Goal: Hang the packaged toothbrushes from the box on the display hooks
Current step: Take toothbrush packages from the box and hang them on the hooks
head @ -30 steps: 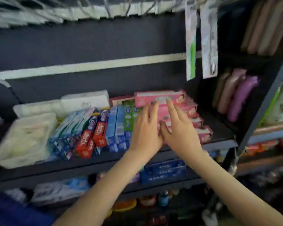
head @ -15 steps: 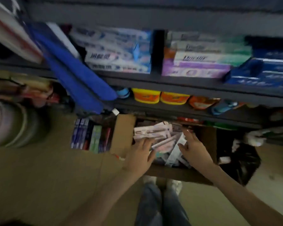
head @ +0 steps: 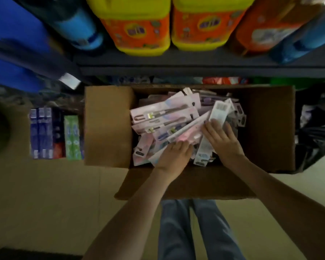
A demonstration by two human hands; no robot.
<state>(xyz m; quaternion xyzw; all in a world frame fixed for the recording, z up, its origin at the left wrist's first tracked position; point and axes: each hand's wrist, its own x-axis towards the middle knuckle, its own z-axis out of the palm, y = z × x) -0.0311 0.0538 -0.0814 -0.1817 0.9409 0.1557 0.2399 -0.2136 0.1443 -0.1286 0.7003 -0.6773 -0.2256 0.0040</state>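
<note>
An open cardboard box (head: 107, 126) stands on the floor below the shelves, and I look straight down into it. It holds several packaged toothbrushes (head: 163, 113) in pink, lilac and white card packs, piled loosely. My left hand (head: 174, 154) lies on the pink packs at the near side of the pile, fingers pointing right. My right hand (head: 221, 139) lies over a long white pack (head: 220, 111), fingertips on its card and thumb at its left edge. No display hooks are in view.
A dark shelf edge (head: 195, 68) runs just above the box, with yellow-orange detergent jugs (head: 137, 25) and blue bottles (head: 79, 23) on it. Boxed toothpaste (head: 54, 134) lies on the floor to the left. Dark bags (head: 315, 128) sit to the right. My legs (head: 195, 229) are below the box.
My view dropped from the toothpaste shelf to the box on the floor and came closer. Both hands went from mid-air down into the box onto the toothbrush packs.
</note>
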